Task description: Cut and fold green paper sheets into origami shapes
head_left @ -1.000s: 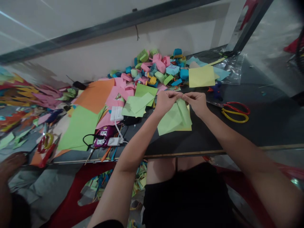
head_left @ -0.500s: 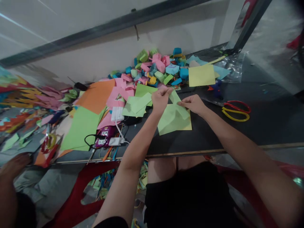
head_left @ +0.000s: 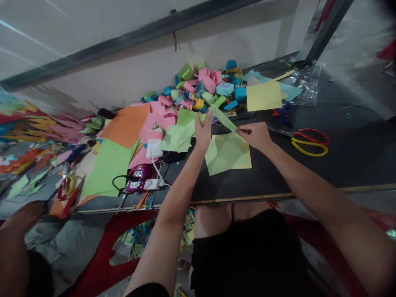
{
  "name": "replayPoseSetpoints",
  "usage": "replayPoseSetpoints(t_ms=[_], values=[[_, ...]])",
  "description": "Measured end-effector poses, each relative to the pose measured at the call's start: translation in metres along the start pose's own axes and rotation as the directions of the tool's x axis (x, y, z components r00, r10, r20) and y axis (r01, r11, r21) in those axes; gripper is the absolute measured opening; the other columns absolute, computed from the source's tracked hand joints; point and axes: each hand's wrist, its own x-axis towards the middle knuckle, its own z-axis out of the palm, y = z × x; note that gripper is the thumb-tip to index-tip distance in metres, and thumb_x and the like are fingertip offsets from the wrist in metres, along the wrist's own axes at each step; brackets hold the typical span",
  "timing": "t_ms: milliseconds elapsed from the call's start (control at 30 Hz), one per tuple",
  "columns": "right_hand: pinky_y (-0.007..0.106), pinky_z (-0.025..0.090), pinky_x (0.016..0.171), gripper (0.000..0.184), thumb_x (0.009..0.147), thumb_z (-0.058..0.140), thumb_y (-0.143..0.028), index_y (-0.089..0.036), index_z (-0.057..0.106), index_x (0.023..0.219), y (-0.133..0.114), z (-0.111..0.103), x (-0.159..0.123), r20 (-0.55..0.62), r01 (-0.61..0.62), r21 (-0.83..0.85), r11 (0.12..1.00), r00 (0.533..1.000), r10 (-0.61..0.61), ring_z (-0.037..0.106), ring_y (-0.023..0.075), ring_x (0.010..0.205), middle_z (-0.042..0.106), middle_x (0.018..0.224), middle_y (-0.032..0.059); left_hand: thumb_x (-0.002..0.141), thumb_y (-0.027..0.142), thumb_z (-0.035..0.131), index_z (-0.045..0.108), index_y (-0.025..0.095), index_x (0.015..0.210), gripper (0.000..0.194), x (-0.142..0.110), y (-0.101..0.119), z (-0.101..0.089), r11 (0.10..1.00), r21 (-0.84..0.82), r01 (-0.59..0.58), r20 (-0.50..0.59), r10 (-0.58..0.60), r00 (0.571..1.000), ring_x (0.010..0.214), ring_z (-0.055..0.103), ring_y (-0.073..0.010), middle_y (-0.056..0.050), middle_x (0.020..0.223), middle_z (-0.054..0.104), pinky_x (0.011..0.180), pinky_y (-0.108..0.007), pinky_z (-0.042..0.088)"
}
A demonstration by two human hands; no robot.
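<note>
My right hand pinches the lower end of a narrow, folded light green paper strip, which slants up to the left above the table. Beside the strip's upper end is my left hand, its thumb and fingers apart; whether a fingertip touches the paper I cannot tell. Below both hands lie light green and yellowish paper sheets, overlapping on the dark table. More green cut paper lies just left of my left hand. Scissors with red and yellow handles rest to the right of my right hand.
Small folded paper pieces in several colours are heaped against the wall. A yellow sheet lies at the back right. Orange sheets, green sheets and a purple power strip are to the left. A co-worker's arm shows at far left.
The green paper has lifted off the sheets and now shows as a narrow strip in my right hand. My left hand has moved slightly left and its fingers have spread.
</note>
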Motion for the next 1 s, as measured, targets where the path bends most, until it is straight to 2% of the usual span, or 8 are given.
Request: replayPoseSetpoints(t_ms=[67, 133, 267, 333, 400, 567, 800, 1000], values=[[0.04, 0.062, 0.083, 0.021, 0.094, 0.066, -0.029, -0.025, 0.085, 0.102, -0.001, -0.001, -0.003, -0.063, 0.128, -0.183, 0.975, 0.988, -0.142, 0.079, 0.0283, 0.098, 0.083, 0.104, 0.0048, 0.077, 0.047, 0.089, 0.065, 0.018, 0.127, 0.063, -0.024, -0.004, 0.011, 0.994, 0.015, 0.105, 0.137, -0.106, 0.985, 0.118, 0.071, -0.0307, -0.017, 0.139, 0.067, 0.093, -0.04, 0.061], [0.041, 0.061, 0.088, 0.027, 0.099, 0.059, -0.028, -0.025, 0.084, 0.108, -0.004, -0.001, -0.005, -0.063, 0.244, -0.268, 0.932, 0.961, -0.27, 0.077, 0.0283, 0.107, 0.082, 0.114, 0.0055, 0.066, 0.043, 0.097, 0.071, 0.017, 0.115, 0.062, -0.044, -0.005, 0.022, 0.996, 0.007, 0.089, 0.29, -0.087, 0.953, 0.111, 0.073, -0.03, -0.015, 0.125, 0.073, 0.093, -0.04, 0.061], [0.043, 0.059, 0.099, 0.028, 0.099, 0.058, -0.033, -0.026, 0.082, 0.112, -0.012, 0.003, -0.007, -0.11, 0.37, -0.213, 0.904, 0.91, -0.399, 0.074, 0.027, 0.114, 0.081, 0.118, 0.0064, 0.081, 0.049, 0.084, 0.07, 0.016, 0.078, 0.036, -0.054, -0.003, 0.034, 0.94, -0.273, 0.203, 0.302, -0.117, 0.946, 0.085, 0.074, -0.0192, -0.004, 0.078, 0.073, 0.092, -0.039, 0.062], [0.044, 0.059, 0.1, 0.036, 0.094, 0.066, -0.04, -0.025, 0.077, 0.125, -0.014, 0.006, -0.008, -0.224, 0.339, -0.102, 0.935, 0.908, -0.354, 0.071, 0.0284, 0.12, 0.077, 0.128, 0.0081, 0.085, 0.046, 0.082, 0.065, 0.017, 0.068, 0.037, -0.05, -0.001, 0.034, 0.892, -0.382, 0.243, 0.259, -0.149, 0.954, 0.079, 0.073, -0.0156, 0.0, 0.066, 0.067, 0.094, -0.038, 0.062], [0.042, 0.062, 0.089, 0.049, 0.09, 0.071, -0.05, -0.022, 0.074, 0.13, -0.015, 0.009, -0.008, -0.295, 0.242, 0.072, 0.968, 0.932, -0.211, 0.072, 0.0296, 0.115, 0.076, 0.13, 0.0102, 0.086, 0.04, 0.082, 0.065, 0.018, 0.067, 0.034, -0.048, 0.001, 0.033, 0.849, -0.458, 0.263, 0.23, -0.173, 0.958, 0.083, 0.074, -0.0145, 0.001, 0.066, 0.067, 0.098, -0.037, 0.061], [0.033, 0.058, 0.065, 0.049, 0.083, 0.073, -0.066, -0.019, 0.083, 0.088, -0.013, 0.015, -0.006, -0.164, -0.026, 0.408, 0.913, 0.981, 0.102, 0.074, 0.0219, 0.073, 0.079, 0.078, 0.0063, 0.084, 0.029, 0.084, 0.07, 0.017, 0.073, 0.022, -0.05, 0.007, 0.032, 0.801, -0.515, 0.307, 0.211, -0.228, 0.95, 0.095, 0.077, -0.0186, 0.0, 0.074, 0.072, 0.097, -0.037, 0.061], [0.031, 0.056, 0.059, 0.057, 0.062, 0.084, -0.074, -0.021, 0.08, 0.079, -0.013, 0.016, 0.0, -0.177, -0.04, 0.566, 0.824, 0.97, 0.168, 0.067, 0.0167, 0.064, 0.075, 0.073, 0.0033, 0.077, 0.018, 0.088, 0.073, 0.017, 0.078, 0.015, -0.052, 0.001, 0.031, 0.832, -0.462, 0.308, 0.112, -0.29, 0.95, 0.086, 0.075, -0.016, -0.001, 0.079, 0.075, 0.092, -0.033, 0.061], [0.029, 0.054, 0.055, 0.053, 0.068, 0.082, -0.073, -0.021, 0.079, 0.079, -0.004, 0.011, 0.006, -0.176, -0.078, 0.533, 0.842, 0.964, 0.201, 0.065, 0.0156, 0.059, 0.069, 0.064, 0.0005, 0.075, 0.037, 0.091, 0.074, 0.018, 0.081, 0.026, -0.037, 0.004, 0.017, 0.895, -0.369, 0.251, 0.124, -0.22, 0.968, 0.08, 0.077, -0.0164, -0.002, 0.079, 0.077, 0.073, -0.028, 0.06]])
